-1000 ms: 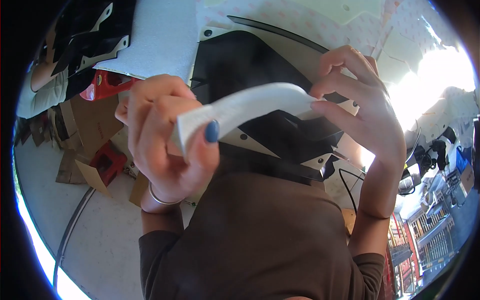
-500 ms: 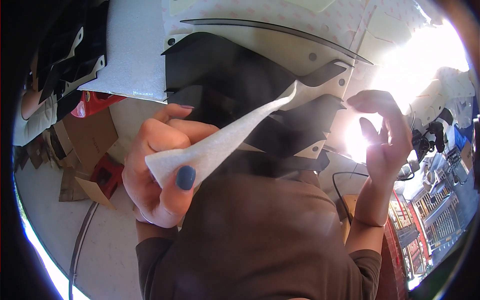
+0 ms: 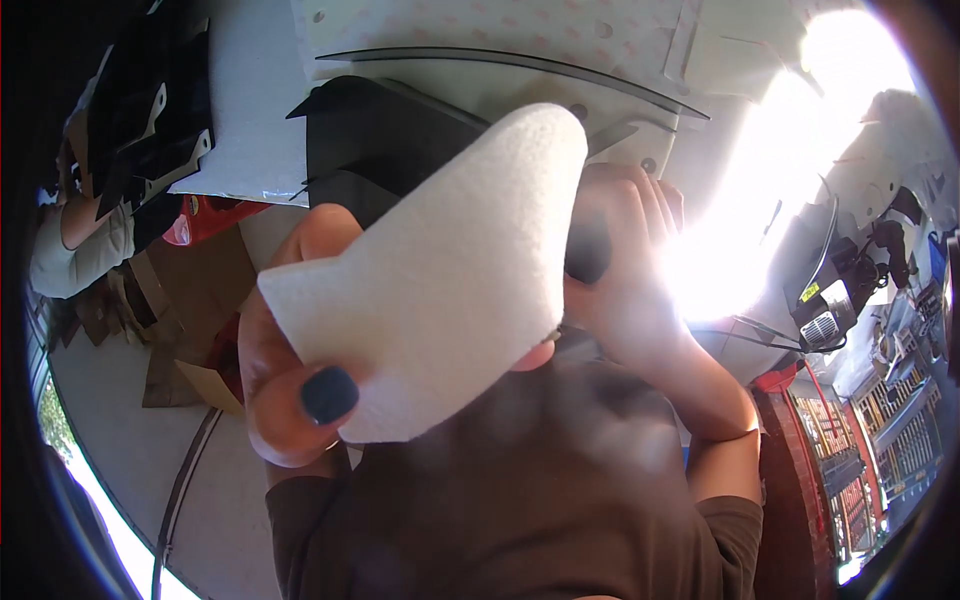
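My left hand (image 3: 300,350) pinches a white felt piece (image 3: 450,270) with a slanted outline and a rounded top corner. Its thumb, with dark nail polish, presses on the front face, while the other fingers go behind. Close against the felt's right edge is my right hand (image 3: 640,260), its fingers curled and their tips hidden behind the felt. Whatever those fingers grip cannot be seen. A fingertip shows below the felt's lower right edge; whose hand it belongs to is unclear. Behind the felt lie black curved sheet parts (image 3: 370,130), partly covered.
A long thin dark strip (image 3: 520,58) lies across the pale work surface (image 3: 400,25). More black parts (image 3: 150,110) and another person's sleeved arm (image 3: 85,245) are at the far left. Cardboard boxes (image 3: 200,300) stand on the floor below. Bright glare washes out the right side.
The felt has turned from nearly edge-on to broad face toward me. My right hand has moved left, from apart to beside the felt's right edge.
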